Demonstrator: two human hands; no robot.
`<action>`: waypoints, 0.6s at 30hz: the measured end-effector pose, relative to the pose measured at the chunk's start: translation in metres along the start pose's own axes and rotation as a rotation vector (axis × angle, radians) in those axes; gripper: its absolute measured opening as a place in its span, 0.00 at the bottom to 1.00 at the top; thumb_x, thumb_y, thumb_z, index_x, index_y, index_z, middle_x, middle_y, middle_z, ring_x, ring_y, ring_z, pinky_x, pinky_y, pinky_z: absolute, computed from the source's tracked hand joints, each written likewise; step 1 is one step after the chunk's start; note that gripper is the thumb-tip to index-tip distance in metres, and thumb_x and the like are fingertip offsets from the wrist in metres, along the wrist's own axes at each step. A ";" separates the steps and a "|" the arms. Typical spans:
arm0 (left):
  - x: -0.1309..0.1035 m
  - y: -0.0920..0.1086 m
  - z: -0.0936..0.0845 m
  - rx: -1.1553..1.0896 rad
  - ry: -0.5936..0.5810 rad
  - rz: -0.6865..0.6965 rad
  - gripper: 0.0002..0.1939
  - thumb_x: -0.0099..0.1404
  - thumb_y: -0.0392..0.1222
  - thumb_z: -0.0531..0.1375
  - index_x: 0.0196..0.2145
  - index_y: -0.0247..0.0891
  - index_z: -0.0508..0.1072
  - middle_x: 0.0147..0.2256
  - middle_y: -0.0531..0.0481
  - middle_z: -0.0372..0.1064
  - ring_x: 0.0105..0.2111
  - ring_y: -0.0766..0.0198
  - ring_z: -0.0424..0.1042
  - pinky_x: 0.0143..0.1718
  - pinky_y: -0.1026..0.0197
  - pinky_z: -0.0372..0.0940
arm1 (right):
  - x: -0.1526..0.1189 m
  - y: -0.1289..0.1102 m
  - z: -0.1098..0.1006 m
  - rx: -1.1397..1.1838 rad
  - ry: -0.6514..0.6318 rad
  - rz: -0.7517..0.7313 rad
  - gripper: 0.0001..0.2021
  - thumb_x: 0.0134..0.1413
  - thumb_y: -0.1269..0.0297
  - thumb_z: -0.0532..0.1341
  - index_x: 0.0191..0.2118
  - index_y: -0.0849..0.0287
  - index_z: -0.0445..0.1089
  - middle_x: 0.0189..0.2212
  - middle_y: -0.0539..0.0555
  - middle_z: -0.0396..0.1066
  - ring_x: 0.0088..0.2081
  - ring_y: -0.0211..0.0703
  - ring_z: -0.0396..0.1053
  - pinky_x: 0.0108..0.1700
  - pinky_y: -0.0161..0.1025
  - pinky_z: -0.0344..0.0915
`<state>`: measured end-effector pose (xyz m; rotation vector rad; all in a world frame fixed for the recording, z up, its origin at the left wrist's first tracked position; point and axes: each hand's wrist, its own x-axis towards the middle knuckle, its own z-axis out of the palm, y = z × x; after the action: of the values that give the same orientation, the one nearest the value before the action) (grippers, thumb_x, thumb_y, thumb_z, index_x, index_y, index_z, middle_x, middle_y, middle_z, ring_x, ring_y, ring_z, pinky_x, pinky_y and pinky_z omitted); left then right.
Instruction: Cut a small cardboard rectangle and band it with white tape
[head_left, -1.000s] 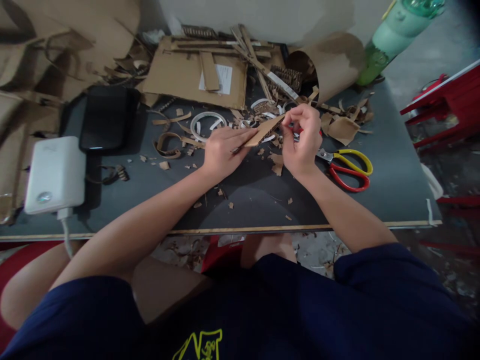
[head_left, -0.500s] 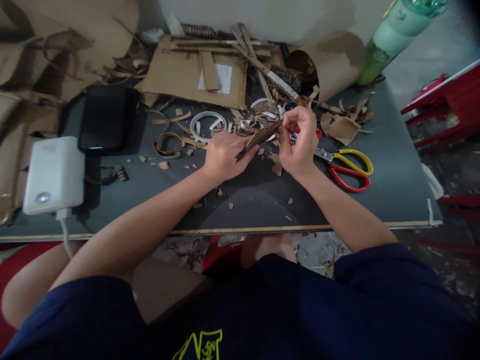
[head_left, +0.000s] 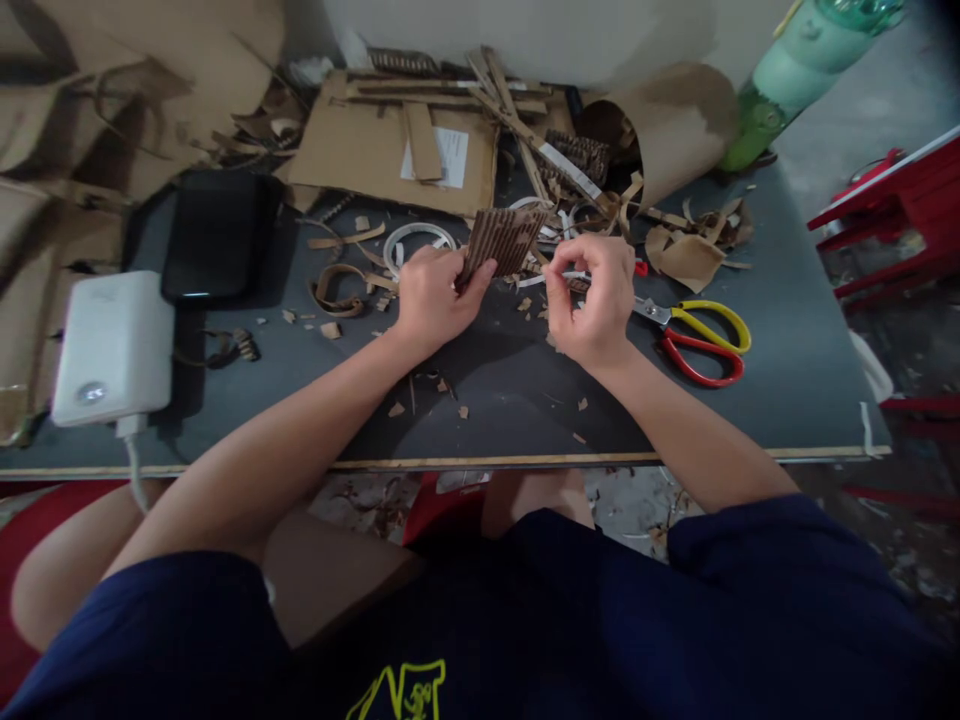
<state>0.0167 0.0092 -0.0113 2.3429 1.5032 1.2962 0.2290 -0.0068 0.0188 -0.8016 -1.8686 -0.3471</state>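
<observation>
A small brown corrugated cardboard piece (head_left: 504, 240) is pinched between the thumb and fingers of my left hand (head_left: 437, 297), its ridged face showing. Just to its right, apart from it, my right hand (head_left: 592, 297) has thumb and forefinger pressed together; anything between the tips is too small to make out. Scissors with one yellow and one red handle (head_left: 705, 358) lie to the right of my right hand. Behind the hands are a white tape ring (head_left: 388, 250) and many paper and cardboard scraps.
A white power bank (head_left: 112, 345) with a cable and a black case (head_left: 210, 235) lie at left. Flat cardboard (head_left: 337, 150) and strips are at the back, beside a rolled cardboard tube (head_left: 675, 125) and a green bottle (head_left: 795, 85). The table's front edge (head_left: 495, 462) is near my body.
The cardboard piece has tilted up in my left hand, showing its ridged face. My right hand has come away from its edge. The view has shifted slightly.
</observation>
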 end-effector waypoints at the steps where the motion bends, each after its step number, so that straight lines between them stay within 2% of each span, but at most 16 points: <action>1: 0.000 -0.002 0.000 -0.007 -0.013 0.017 0.29 0.74 0.61 0.50 0.21 0.40 0.62 0.20 0.50 0.56 0.27 0.60 0.67 0.41 0.53 0.66 | 0.000 0.001 0.000 0.000 -0.022 0.018 0.04 0.66 0.64 0.54 0.45 0.52 0.62 0.34 0.51 0.71 0.39 0.45 0.71 0.43 0.47 0.70; 3: 0.000 -0.003 0.001 -0.019 -0.041 0.079 0.26 0.74 0.59 0.51 0.26 0.39 0.70 0.22 0.49 0.62 0.30 0.58 0.70 0.44 0.52 0.67 | -0.001 0.006 0.000 0.010 -0.096 0.102 0.08 0.67 0.58 0.54 0.48 0.51 0.62 0.37 0.53 0.71 0.43 0.48 0.71 0.48 0.50 0.70; 5: -0.001 -0.001 0.001 -0.037 -0.051 0.139 0.21 0.74 0.56 0.52 0.36 0.40 0.76 0.25 0.48 0.69 0.33 0.57 0.74 0.47 0.53 0.67 | -0.003 0.012 0.002 0.029 -0.155 0.182 0.13 0.67 0.51 0.54 0.51 0.51 0.62 0.40 0.56 0.71 0.46 0.50 0.71 0.52 0.54 0.71; 9: -0.002 0.004 0.000 -0.051 -0.017 0.180 0.14 0.74 0.51 0.55 0.46 0.44 0.78 0.34 0.47 0.77 0.36 0.59 0.77 0.45 0.55 0.67 | -0.007 0.019 0.005 0.030 -0.148 0.207 0.14 0.64 0.45 0.57 0.42 0.51 0.64 0.40 0.56 0.70 0.47 0.51 0.71 0.52 0.57 0.72; 13: -0.002 0.005 -0.001 -0.041 -0.001 0.177 0.15 0.74 0.50 0.55 0.48 0.44 0.78 0.37 0.47 0.79 0.36 0.59 0.77 0.45 0.55 0.67 | -0.007 0.019 0.005 0.032 -0.118 0.195 0.14 0.64 0.46 0.57 0.40 0.51 0.65 0.41 0.55 0.69 0.48 0.51 0.71 0.54 0.58 0.70; 18: -0.002 0.005 0.000 -0.029 0.022 0.191 0.16 0.75 0.51 0.54 0.44 0.41 0.78 0.31 0.48 0.77 0.34 0.60 0.77 0.42 0.57 0.66 | -0.005 0.020 0.004 0.055 -0.112 0.177 0.10 0.68 0.53 0.54 0.42 0.52 0.66 0.42 0.55 0.69 0.48 0.50 0.71 0.55 0.57 0.69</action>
<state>0.0202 0.0053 -0.0100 2.5136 1.2823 1.3775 0.2406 0.0079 0.0098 -0.9571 -1.8854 -0.1413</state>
